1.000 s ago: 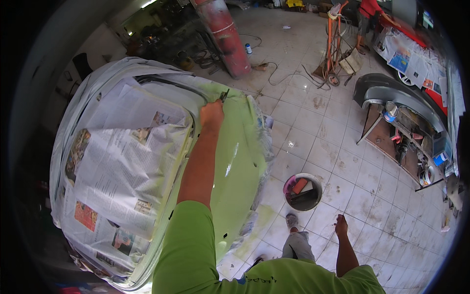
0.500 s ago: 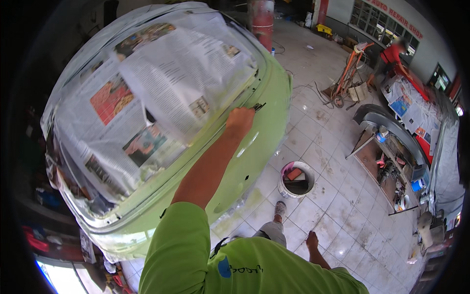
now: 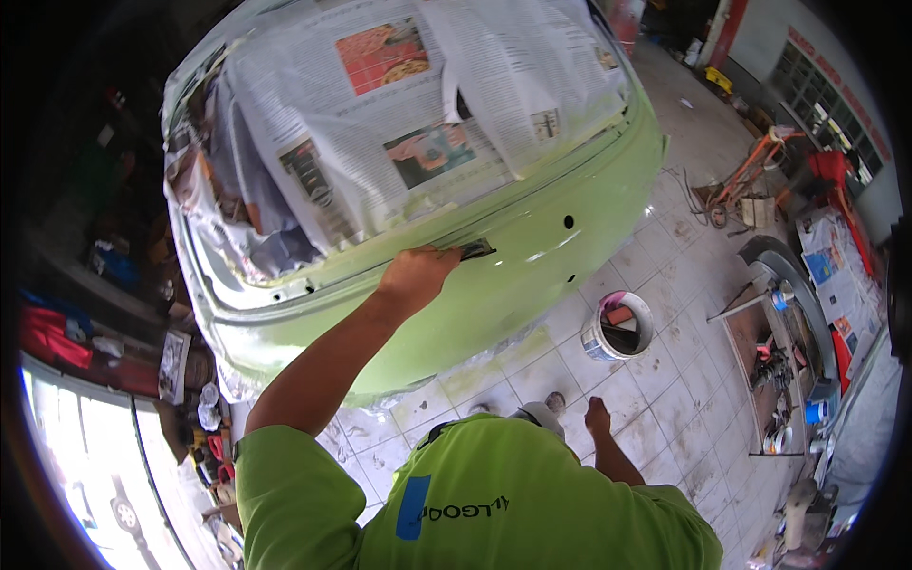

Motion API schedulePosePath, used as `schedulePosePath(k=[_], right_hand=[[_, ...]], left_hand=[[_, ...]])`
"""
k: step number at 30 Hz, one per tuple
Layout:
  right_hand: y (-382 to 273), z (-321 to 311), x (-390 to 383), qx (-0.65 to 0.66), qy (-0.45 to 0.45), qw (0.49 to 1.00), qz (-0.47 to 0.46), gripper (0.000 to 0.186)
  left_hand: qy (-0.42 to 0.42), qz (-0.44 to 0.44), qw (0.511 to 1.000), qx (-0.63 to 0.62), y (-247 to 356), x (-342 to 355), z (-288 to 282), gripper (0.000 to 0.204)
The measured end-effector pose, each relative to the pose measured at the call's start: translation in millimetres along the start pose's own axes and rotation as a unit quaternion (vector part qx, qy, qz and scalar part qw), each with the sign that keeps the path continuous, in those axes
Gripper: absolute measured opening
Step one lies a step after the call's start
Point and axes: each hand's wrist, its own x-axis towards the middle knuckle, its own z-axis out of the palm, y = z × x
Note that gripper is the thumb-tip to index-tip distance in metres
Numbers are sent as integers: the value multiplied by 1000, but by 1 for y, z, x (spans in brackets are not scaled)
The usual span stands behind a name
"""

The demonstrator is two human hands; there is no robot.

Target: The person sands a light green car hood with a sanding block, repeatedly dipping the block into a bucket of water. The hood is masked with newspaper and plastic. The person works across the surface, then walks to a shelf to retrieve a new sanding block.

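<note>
My left hand (image 3: 416,277) is closed on a small dark flat piece (image 3: 478,249), too small to tell the kind. That piece lies against the light-green car panel (image 3: 518,261), just below the newspaper-covered window opening. Printed newspaper sheets (image 3: 323,104) are taped over the glass area above the hand. My right hand (image 3: 597,415) hangs away from the car on my right, its fingers curled in with nothing seen in them. The white bucket (image 3: 594,342), with a reddish block and dark pieces inside, stands on the floor beyond that hand.
Pale floor tiles (image 3: 665,375) stretch to the right of the car. A low workbench (image 3: 750,351) bears tools and tins, with a dark curved bumper (image 3: 793,275) beside it. An orange hand truck (image 3: 755,161) stands farther back. Clutter (image 3: 209,408) lines the left side near the bright doorway.
My left hand has moved left along the panel with the dark piece. My view has shifted left, so the car, bucket and bench sit farther right. My right hand still hangs.
</note>
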Motion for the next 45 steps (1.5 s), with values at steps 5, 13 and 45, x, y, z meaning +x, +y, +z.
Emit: schedulePosePath(k=[5,13,45], right_hand=[[-39,-16,50,-68,40,984,-158,43],[-192,-30,45,296,-63,944,-130,44],[122,-58,182,450,-107,823,328,38]], left_hand=[[14,-54,997,56,-30,-113,-59,29],[17,-218,973,68,-47,-197,-153,13],[-82,-71,966,236,133,186,160,107]])
